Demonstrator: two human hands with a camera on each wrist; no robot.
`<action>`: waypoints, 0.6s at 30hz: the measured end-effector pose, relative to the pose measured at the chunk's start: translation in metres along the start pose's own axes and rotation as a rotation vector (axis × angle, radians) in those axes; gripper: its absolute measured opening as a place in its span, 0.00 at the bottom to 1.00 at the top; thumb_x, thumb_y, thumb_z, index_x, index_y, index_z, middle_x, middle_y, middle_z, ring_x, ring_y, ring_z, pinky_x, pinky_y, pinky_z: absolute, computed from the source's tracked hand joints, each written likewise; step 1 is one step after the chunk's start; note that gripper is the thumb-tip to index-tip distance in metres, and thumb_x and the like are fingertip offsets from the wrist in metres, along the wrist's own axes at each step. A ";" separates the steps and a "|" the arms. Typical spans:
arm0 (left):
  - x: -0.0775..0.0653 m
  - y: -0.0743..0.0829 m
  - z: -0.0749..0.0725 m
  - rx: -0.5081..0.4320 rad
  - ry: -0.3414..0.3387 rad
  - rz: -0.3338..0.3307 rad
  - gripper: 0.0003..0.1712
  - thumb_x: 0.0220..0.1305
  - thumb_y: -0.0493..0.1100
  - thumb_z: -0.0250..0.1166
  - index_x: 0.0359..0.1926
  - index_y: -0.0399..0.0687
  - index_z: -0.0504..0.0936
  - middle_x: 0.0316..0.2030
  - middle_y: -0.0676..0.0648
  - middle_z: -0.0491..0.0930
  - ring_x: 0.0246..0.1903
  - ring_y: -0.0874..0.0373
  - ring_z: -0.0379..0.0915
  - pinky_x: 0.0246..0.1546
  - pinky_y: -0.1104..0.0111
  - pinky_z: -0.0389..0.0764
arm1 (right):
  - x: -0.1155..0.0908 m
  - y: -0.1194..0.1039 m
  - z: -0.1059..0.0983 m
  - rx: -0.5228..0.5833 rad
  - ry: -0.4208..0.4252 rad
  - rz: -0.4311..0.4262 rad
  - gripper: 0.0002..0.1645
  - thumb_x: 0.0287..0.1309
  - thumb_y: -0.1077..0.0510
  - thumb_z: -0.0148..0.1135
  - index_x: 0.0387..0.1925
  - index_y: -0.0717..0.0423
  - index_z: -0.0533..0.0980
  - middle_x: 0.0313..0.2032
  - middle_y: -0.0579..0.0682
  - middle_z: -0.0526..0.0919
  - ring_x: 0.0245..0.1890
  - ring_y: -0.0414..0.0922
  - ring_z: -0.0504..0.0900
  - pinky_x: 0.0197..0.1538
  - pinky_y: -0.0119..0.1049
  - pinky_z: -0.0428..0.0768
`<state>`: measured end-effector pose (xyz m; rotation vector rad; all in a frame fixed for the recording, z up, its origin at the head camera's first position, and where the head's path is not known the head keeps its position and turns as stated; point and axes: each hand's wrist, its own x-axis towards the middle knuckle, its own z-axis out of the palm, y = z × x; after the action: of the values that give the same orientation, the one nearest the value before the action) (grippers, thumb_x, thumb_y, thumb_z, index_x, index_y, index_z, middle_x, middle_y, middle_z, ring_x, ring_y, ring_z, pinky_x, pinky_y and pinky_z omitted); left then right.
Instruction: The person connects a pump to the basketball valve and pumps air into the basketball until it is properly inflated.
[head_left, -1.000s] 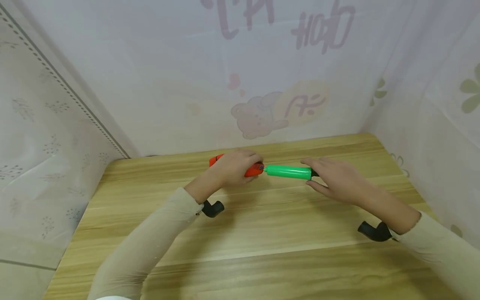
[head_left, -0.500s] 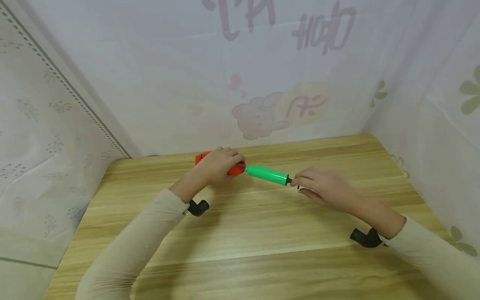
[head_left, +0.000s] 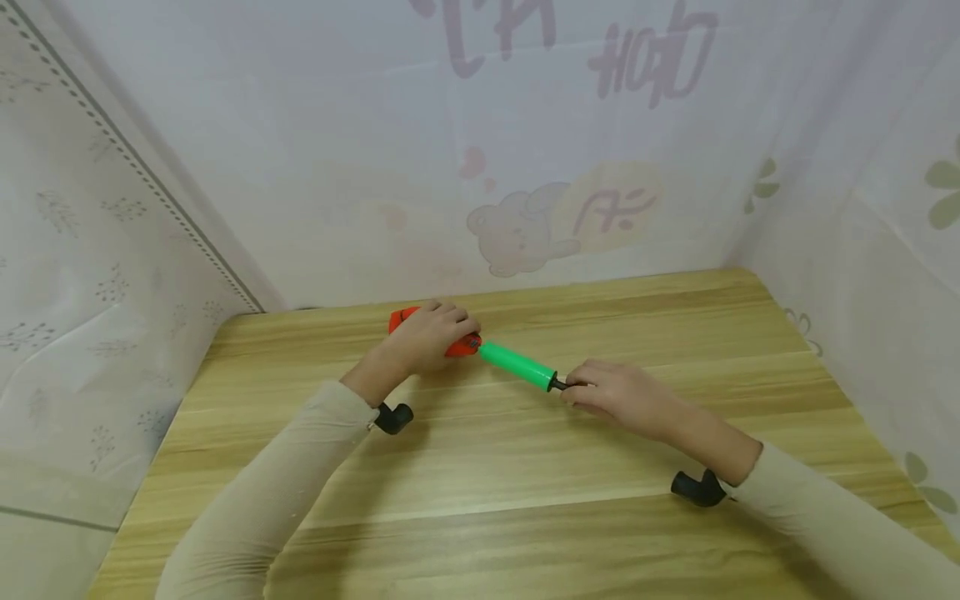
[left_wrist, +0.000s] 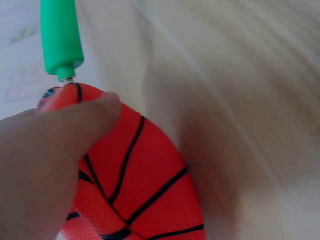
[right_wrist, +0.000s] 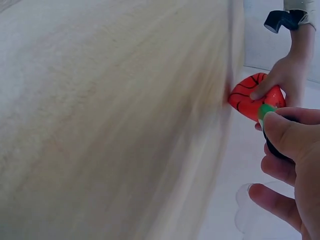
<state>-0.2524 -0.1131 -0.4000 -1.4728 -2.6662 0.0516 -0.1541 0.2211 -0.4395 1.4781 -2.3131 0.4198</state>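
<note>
A red ball with black lines, like a small soft basketball (head_left: 463, 345), is in the grip of my left hand (head_left: 429, 337) near the table's back edge. It looks creased and partly flat in the left wrist view, where the thumb presses on its skin. A green hand pump (head_left: 517, 365) meets the ball through a short metal needle (left_wrist: 67, 79). My right hand (head_left: 630, 400) holds the pump's black handle (right_wrist: 277, 150) between thumb and fingers. A short stretch of dark rod (head_left: 558, 384) shows between the green barrel and the fingers.
The wood-grain table (head_left: 480, 500) lies under both hands. A pale printed cloth (head_left: 360, 208) hangs behind it and at both sides. Dark curved mounts (head_left: 395, 418) stick out at both wrists.
Both hands, ball and pump have moved left. The pump now slants down toward the right. My right fingers, spread around the pump's end a second ago, have closed round its handle.
</note>
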 end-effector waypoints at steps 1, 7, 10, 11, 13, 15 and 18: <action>0.000 0.000 0.003 -0.005 0.001 0.003 0.22 0.62 0.43 0.75 0.54 0.46 0.79 0.48 0.46 0.81 0.53 0.47 0.77 0.62 0.52 0.72 | 0.000 0.000 0.001 0.003 0.000 -0.004 0.20 0.46 0.65 0.80 0.42 0.52 0.83 0.41 0.46 0.83 0.41 0.43 0.82 0.40 0.34 0.84; -0.001 0.006 0.013 -0.025 0.004 -0.002 0.29 0.62 0.57 0.73 0.57 0.47 0.79 0.51 0.45 0.77 0.57 0.46 0.72 0.65 0.50 0.67 | -0.003 -0.001 0.005 0.002 -0.001 -0.015 0.17 0.47 0.65 0.79 0.41 0.54 0.83 0.40 0.46 0.83 0.40 0.42 0.81 0.39 0.32 0.83; -0.002 0.009 0.013 -0.017 0.016 -0.004 0.32 0.61 0.61 0.72 0.59 0.47 0.79 0.54 0.44 0.77 0.59 0.46 0.71 0.66 0.48 0.66 | -0.004 -0.002 0.007 0.006 -0.001 -0.015 0.17 0.47 0.66 0.79 0.40 0.54 0.83 0.40 0.46 0.83 0.40 0.42 0.81 0.39 0.31 0.83; -0.002 0.010 0.013 -0.014 0.018 -0.006 0.33 0.62 0.62 0.71 0.59 0.48 0.78 0.56 0.44 0.76 0.60 0.46 0.70 0.67 0.47 0.65 | -0.005 -0.002 0.007 0.008 0.000 -0.015 0.17 0.47 0.66 0.79 0.40 0.54 0.83 0.40 0.46 0.83 0.40 0.42 0.81 0.39 0.31 0.83; -0.001 0.012 0.012 -0.008 0.021 -0.008 0.35 0.62 0.62 0.71 0.62 0.47 0.76 0.60 0.43 0.75 0.63 0.45 0.69 0.68 0.45 0.62 | -0.005 -0.002 0.008 0.008 0.003 -0.017 0.18 0.47 0.66 0.79 0.41 0.54 0.83 0.40 0.46 0.83 0.40 0.42 0.81 0.39 0.31 0.83; 0.001 0.015 0.010 -0.008 0.028 -0.007 0.38 0.62 0.63 0.70 0.64 0.47 0.74 0.63 0.42 0.73 0.66 0.45 0.67 0.69 0.42 0.60 | -0.004 -0.003 0.008 0.007 0.008 -0.020 0.18 0.46 0.66 0.79 0.41 0.54 0.83 0.40 0.47 0.83 0.40 0.42 0.81 0.40 0.31 0.83; 0.003 0.022 0.010 -0.010 0.041 -0.001 0.43 0.62 0.65 0.68 0.69 0.46 0.70 0.67 0.42 0.70 0.68 0.44 0.64 0.70 0.41 0.58 | -0.003 -0.004 0.008 0.004 0.013 -0.026 0.18 0.46 0.66 0.78 0.40 0.55 0.83 0.40 0.47 0.83 0.40 0.42 0.81 0.40 0.32 0.83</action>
<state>-0.2366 -0.0990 -0.4112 -1.4597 -2.6391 0.0076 -0.1505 0.2184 -0.4479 1.5013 -2.2821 0.4265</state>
